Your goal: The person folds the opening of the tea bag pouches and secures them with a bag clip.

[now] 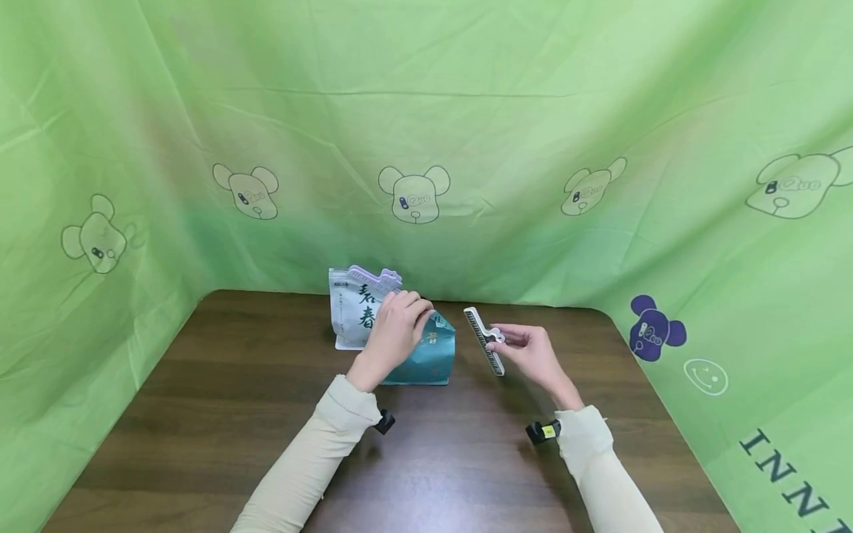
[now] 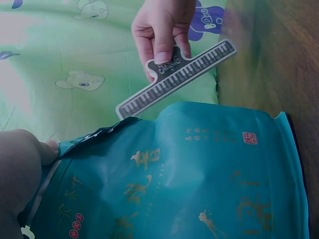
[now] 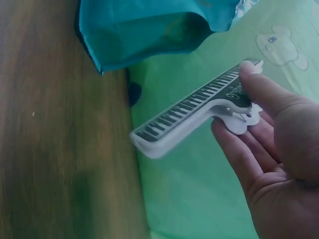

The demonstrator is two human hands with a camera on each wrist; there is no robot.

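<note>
Two hands at work over a teal pouch and a piano-key clip

Left hand (image 1: 395, 326) grips the top edge of the teal pouch (image 1: 426, 359), which stands on the dark wooden surface (image 1: 220, 414) near its far edge, just in front of a pale pouch (image 1: 349, 314) topped with a lilac clip (image 1: 376, 280). Right hand (image 1: 529, 352) pinches the handle of a white clip printed with piano keys (image 1: 484, 340), held in the air just to the right of the teal pouch, not touching it, its bars close together
</note>
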